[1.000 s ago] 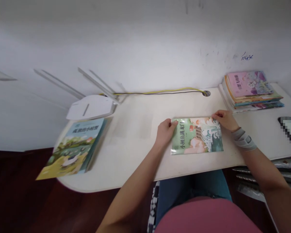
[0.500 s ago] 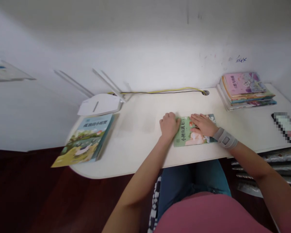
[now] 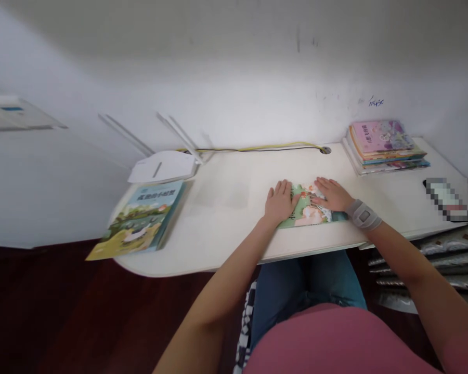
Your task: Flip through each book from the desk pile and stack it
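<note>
A green picture book (image 3: 310, 212) lies closed on the white table (image 3: 218, 228) in front of me, its cover facing up. My left hand (image 3: 280, 202) rests flat over the book's left end, fingers stretched out and covering part of the title. On the right part of the cover lies my right hand (image 3: 333, 195), palm down with its fingers spread. A grey band (image 3: 363, 214) is around the right wrist. Neither hand grips anything.
At the left, another picture book (image 3: 140, 218) overhangs the table edge, before a white router (image 3: 164, 165) with antennas. A stack of books (image 3: 386, 145) stands at the back right, a phone (image 3: 448, 200) nearer. Cables (image 3: 249, 149) run along the wall.
My left hand has shifted right, from the book's left edge onto its cover, and its curled fingers are now stretched out. The right hand stays on the cover. The view has turned slightly.
</note>
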`<action>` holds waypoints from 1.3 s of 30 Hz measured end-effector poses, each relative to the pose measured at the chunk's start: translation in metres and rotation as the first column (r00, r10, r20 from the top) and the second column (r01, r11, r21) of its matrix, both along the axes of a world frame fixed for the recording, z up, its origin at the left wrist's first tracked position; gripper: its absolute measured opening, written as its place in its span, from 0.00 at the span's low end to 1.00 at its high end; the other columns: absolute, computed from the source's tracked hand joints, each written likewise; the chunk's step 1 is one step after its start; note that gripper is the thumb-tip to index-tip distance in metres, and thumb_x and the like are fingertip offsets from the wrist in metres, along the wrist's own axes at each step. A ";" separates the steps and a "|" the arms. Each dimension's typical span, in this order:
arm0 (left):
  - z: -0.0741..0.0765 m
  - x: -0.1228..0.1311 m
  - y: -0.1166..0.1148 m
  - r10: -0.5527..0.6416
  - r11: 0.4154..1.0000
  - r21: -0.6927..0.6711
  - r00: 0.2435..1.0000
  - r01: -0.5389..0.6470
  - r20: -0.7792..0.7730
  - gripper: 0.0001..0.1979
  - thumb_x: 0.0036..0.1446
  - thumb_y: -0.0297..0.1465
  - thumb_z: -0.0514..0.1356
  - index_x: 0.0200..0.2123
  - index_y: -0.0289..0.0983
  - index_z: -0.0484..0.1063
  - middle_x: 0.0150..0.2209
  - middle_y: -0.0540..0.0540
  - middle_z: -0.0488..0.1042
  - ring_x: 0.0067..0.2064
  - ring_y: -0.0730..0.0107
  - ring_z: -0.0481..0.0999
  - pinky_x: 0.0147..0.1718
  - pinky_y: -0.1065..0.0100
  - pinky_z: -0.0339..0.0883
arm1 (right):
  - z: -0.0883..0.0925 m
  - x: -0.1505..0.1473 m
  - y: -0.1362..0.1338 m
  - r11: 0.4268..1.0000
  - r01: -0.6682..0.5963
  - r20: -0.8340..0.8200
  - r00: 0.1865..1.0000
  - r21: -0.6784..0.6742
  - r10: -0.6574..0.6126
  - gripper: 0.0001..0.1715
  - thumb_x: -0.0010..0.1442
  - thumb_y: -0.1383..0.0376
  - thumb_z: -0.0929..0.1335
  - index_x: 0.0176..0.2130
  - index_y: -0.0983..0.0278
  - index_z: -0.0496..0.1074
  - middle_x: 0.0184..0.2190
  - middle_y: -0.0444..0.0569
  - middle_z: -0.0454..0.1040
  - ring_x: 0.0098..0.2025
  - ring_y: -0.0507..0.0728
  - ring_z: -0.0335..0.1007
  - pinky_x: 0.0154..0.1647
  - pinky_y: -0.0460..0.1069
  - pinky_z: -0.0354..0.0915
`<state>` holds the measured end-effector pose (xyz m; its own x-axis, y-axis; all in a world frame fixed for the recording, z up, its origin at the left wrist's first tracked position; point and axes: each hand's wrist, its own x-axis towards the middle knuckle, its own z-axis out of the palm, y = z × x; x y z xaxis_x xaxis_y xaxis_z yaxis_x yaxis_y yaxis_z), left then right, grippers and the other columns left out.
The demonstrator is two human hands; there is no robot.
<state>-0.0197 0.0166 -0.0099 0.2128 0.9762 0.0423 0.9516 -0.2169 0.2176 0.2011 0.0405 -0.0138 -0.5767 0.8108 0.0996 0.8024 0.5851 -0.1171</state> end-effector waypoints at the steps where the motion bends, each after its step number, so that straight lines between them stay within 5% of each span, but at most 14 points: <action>1: -0.001 -0.003 -0.001 0.020 1.000 -0.018 1.000 -0.020 0.000 0.33 0.65 0.45 0.41 0.66 0.29 0.51 0.68 0.37 0.50 0.69 0.53 0.48 0.64 0.50 0.44 | -0.002 0.007 0.000 0.999 0.033 0.006 0.999 0.010 -0.033 0.39 0.65 0.49 0.58 0.64 0.73 0.56 0.66 0.64 0.54 0.68 0.65 0.48 0.65 0.60 0.48; 13: 0.008 0.000 0.014 0.038 0.992 0.122 0.997 -0.029 -0.071 0.25 0.63 0.44 0.46 0.50 0.30 0.68 0.50 0.31 0.70 0.53 0.49 0.67 0.50 0.54 0.61 | -0.015 0.020 -0.011 0.963 0.257 0.013 0.966 0.078 -0.259 0.40 0.65 0.50 0.56 0.64 0.77 0.55 0.66 0.67 0.53 0.67 0.66 0.48 0.65 0.57 0.48; 16: 0.013 0.001 0.031 0.150 0.986 0.053 0.978 -0.159 0.143 0.22 0.60 0.45 0.51 0.42 0.31 0.71 0.47 0.29 0.71 0.54 0.45 0.67 0.51 0.52 0.58 | -0.012 0.018 -0.013 0.956 0.284 0.019 0.958 0.068 -0.286 0.39 0.65 0.50 0.57 0.64 0.76 0.55 0.66 0.66 0.53 0.67 0.66 0.48 0.65 0.57 0.48; 19: 0.018 -0.001 0.046 0.286 0.958 -0.123 0.866 -0.258 0.410 0.19 0.52 0.46 0.60 0.31 0.34 0.71 0.40 0.31 0.74 0.50 0.43 0.70 0.49 0.53 0.59 | -0.008 0.016 -0.015 0.957 0.286 0.020 0.958 0.053 -0.287 0.39 0.65 0.51 0.57 0.64 0.76 0.55 0.66 0.65 0.53 0.67 0.65 0.49 0.65 0.57 0.49; 23: 0.027 -0.012 0.049 0.311 0.948 -0.230 0.780 -0.218 0.543 0.16 0.50 0.45 0.61 0.27 0.37 0.68 0.29 0.40 0.74 0.42 0.50 0.75 0.40 0.58 0.64 | -0.006 0.015 -0.016 0.955 0.295 0.009 0.955 0.019 -0.295 0.39 0.65 0.51 0.58 0.64 0.75 0.55 0.67 0.65 0.52 0.68 0.65 0.48 0.65 0.57 0.48; 30: 0.033 -0.039 -0.004 0.379 0.878 -0.476 0.538 0.048 0.753 0.16 0.50 0.41 0.64 0.36 0.36 0.68 0.30 0.45 0.75 0.26 0.72 0.73 0.22 0.73 0.63 | -0.009 0.015 -0.015 0.955 0.295 -0.044 0.954 -0.002 -0.295 0.39 0.65 0.51 0.58 0.64 0.74 0.55 0.67 0.64 0.52 0.68 0.65 0.48 0.65 0.58 0.48; 33: 0.030 -0.045 -0.031 0.533 0.778 -0.597 0.297 0.195 0.792 0.17 0.45 0.35 0.68 0.35 0.35 0.68 0.25 0.50 0.72 0.19 0.78 0.67 0.15 0.77 0.56 | -0.009 0.015 -0.014 0.959 0.282 -0.090 0.955 -0.011 -0.282 0.38 0.64 0.51 0.59 0.63 0.74 0.56 0.66 0.65 0.53 0.67 0.65 0.49 0.65 0.59 0.49; 36: 0.034 -0.046 -0.044 0.546 0.805 -0.565 0.143 0.183 0.825 0.18 0.42 0.31 0.69 0.36 0.37 0.67 0.27 0.51 0.75 0.22 0.76 0.72 0.18 0.76 0.63 | -0.006 0.017 -0.013 0.964 0.262 -0.189 0.946 -0.043 -0.265 0.32 0.65 0.54 0.60 0.62 0.69 0.61 0.64 0.60 0.58 0.66 0.61 0.52 0.64 0.57 0.51; 39: 0.049 -0.044 -0.044 0.538 0.822 -0.545 0.087 0.168 0.838 0.17 0.41 0.29 0.69 0.36 0.38 0.68 0.30 0.50 0.78 0.28 0.72 0.77 0.25 0.74 0.71 | 0.000 0.024 -0.009 0.938 0.339 -0.252 0.904 -0.069 -0.345 0.27 0.68 0.60 0.53 0.59 0.65 0.64 0.59 0.54 0.68 0.61 0.55 0.62 0.61 0.52 0.57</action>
<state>-0.0637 -0.0271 0.0390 0.1411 0.9245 -0.3541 -0.1672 0.3748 0.9119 0.2254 0.0319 -0.0142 -0.2207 0.9576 0.1851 0.8933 0.2746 -0.3558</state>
